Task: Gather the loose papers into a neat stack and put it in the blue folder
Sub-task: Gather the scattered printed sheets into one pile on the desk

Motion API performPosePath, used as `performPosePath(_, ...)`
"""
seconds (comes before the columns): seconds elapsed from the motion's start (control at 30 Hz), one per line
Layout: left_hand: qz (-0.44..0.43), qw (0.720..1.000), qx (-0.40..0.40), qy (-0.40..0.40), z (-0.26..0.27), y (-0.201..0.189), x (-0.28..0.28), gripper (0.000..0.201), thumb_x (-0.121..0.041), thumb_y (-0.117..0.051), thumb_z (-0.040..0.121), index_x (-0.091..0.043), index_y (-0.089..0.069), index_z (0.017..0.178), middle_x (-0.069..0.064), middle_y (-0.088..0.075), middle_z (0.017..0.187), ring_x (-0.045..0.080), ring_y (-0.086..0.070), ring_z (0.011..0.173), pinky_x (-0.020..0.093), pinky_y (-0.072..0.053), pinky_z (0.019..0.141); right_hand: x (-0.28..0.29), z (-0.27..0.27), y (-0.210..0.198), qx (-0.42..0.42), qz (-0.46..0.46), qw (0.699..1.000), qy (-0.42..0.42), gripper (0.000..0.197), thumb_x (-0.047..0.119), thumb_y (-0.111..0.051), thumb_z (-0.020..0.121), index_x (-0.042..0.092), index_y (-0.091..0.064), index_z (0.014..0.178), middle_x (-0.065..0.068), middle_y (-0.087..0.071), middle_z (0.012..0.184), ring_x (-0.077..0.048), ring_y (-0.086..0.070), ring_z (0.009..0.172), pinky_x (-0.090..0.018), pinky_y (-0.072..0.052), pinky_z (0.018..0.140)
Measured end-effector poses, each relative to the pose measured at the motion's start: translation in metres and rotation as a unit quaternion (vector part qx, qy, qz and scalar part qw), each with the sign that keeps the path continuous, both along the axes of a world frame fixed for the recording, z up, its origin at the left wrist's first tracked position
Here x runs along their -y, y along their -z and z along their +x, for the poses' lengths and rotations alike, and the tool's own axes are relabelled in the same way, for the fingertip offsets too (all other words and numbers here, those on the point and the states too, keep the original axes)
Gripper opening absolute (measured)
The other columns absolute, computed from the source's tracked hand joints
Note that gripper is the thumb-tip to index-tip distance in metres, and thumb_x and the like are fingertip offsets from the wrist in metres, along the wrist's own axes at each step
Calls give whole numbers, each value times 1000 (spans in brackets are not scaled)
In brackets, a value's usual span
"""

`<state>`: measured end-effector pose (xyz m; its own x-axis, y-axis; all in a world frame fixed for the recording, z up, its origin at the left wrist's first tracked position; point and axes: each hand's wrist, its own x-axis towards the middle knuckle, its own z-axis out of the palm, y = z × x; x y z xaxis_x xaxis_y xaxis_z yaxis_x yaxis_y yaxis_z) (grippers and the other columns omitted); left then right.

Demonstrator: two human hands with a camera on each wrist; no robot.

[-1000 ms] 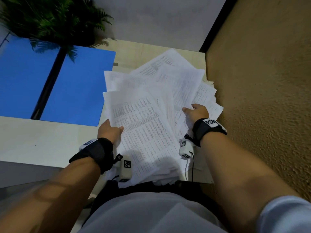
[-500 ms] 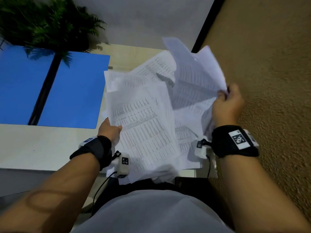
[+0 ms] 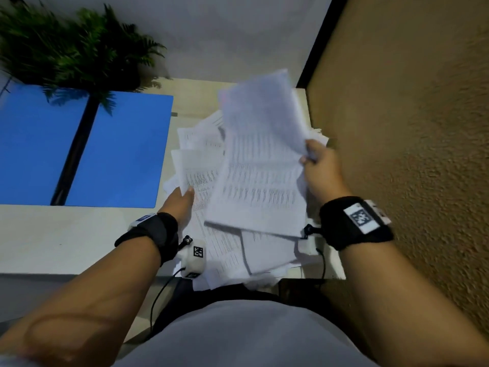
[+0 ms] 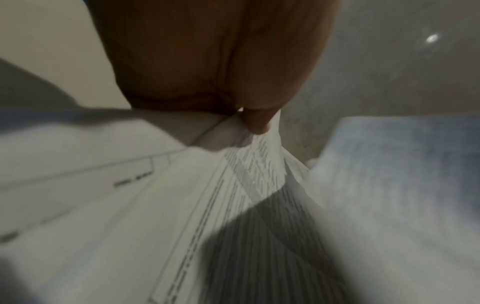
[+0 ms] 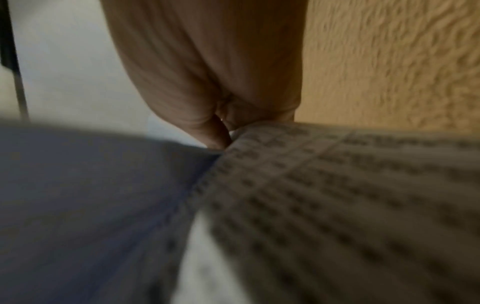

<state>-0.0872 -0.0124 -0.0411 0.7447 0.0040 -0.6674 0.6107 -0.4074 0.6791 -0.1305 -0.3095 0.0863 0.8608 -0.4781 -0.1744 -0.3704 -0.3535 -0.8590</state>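
Observation:
A messy pile of printed white papers (image 3: 201,165) lies on the table's right part. My right hand (image 3: 315,162) pinches the right edge of a lifted bundle of sheets (image 3: 259,181), held tilted above the pile; the right wrist view shows my thumb (image 5: 213,135) pressed on those printed sheets (image 5: 337,185). My left hand (image 3: 182,200) grips the pile's left edge, its thumb (image 4: 257,123) on top of a sheet (image 4: 246,174) and its fingers hidden beneath. The blue folder (image 3: 119,154) lies open and flat at the left, with a black spine (image 3: 76,152).
A green fern (image 3: 74,54) stands behind the folder and overhangs it. A rough tan wall (image 3: 410,154) runs close along the table's right edge. Bare pale tabletop (image 3: 66,234) lies in front of the folder. Some sheets overhang the near table edge (image 3: 232,282).
My right hand went from lying on the pile to pinching a bundle of sheets, lifting it and swinging it left over the pile. My left hand has stayed at the left edge.

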Motion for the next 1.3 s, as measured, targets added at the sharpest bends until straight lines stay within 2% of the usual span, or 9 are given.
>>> performPosePath(0.17, -120, 989, -74, -38, -5, -8, 1, 112, -71, -63, 77, -20, -5, 158, -4, -49, 147, 13, -57, 122, 34, -44, 99, -24, -4, 51, -120, -74, 981, -133, 26, -1, -49, 95, 9, -66, 112, -11, -65, 108, -26, -62, 102, -20, -45, 78)
performPosePath(0.27, -51, 997, -24, -46, -8, 10, 0, 61, -31, -73, 86, -21, -44, 139, 4, -68, 123, 24, -67, 86, 30, -57, 69, -29, -5, 58, -152, 47, 980, -118, 23, 0, -52, 96, 11, -66, 111, -8, -64, 110, -24, -62, 102, -17, -49, 73)
performPosePath(0.33, -47, 997, -12, -53, -6, 22, -3, 54, -27, -75, 80, -23, -53, 130, 5, -68, 125, 28, -69, 96, 35, -55, 79, -28, -6, 58, -116, 96, 988, -31, 37, -3, -40, 97, 18, -67, 114, -9, -58, 120, -26, -59, 111, -31, -51, 88)
performPosePath(0.53, -99, 994, -16, -53, -9, 33, -5, 80, -22, -86, 63, -17, -51, 135, 2, -63, 134, 26, -59, 124, 46, -44, 109, -43, -9, 66, -123, 121, 985, -13, 65, -14, -16, 86, 29, -54, 115, -23, -49, 137, -30, -59, 80, -23, -36, 57)
performPosePath(0.67, -55, 997, 5, -47, -13, 13, 7, 62, -8, -81, 78, -8, -52, 133, 3, -62, 130, 26, -58, 121, 46, -45, 108, -61, -9, 81, -102, 142, 983, -50, 76, -18, -25, 86, 34, -39, 138, -3, -42, 142, -20, -51, 115, -36, -47, 97)
performPosePath(0.73, -55, 997, 11, -51, -12, 12, 7, 57, 1, -76, 80, -6, -54, 133, 10, -65, 127, 31, -61, 118, 47, -47, 106, -53, -5, 79, -90, 71, 992, 50, 61, -8, -39, 94, 28, -37, 143, -3, -48, 139, -19, -48, 122, -28, -42, 98)
performPosePath(0.83, -68, 997, 0, -46, -13, 11, 4, 56, 4, -77, 79, -5, -57, 131, 10, -67, 124, 32, -63, 116, 48, -47, 105, -19, -4, 83, -210, -105, 959, 156, 48, 8, -48, 97, 17, -38, 144, -10, -44, 144, -30, -41, 130, -46, -35, 106)
performPosePath(1.0, -120, 991, -17, -55, -15, 10, 10, 69, -8, -86, 67, -8, -58, 130, 8, -68, 126, 30, -62, 119, 48, -44, 108, 3, -13, 96, -209, 8, 968, 139, 15, 5, -43, 97, 12, -54, 105, -5, -52, 103, -20, -51, 89, -24, -43, 81)
performPosePath(1.3, -119, 993, -8, -10, -31, -2, 68, 65, -15, -83, 77, -8, -55, 136, 6, -64, 133, 27, -58, 126, 38, -44, 105, -6, -31, 105, -156, 80, 980, 98, 28, 15, -37, 102, 18, -56, 82, -4, -57, 96, -19, -54, 94, -27, -40, 89)
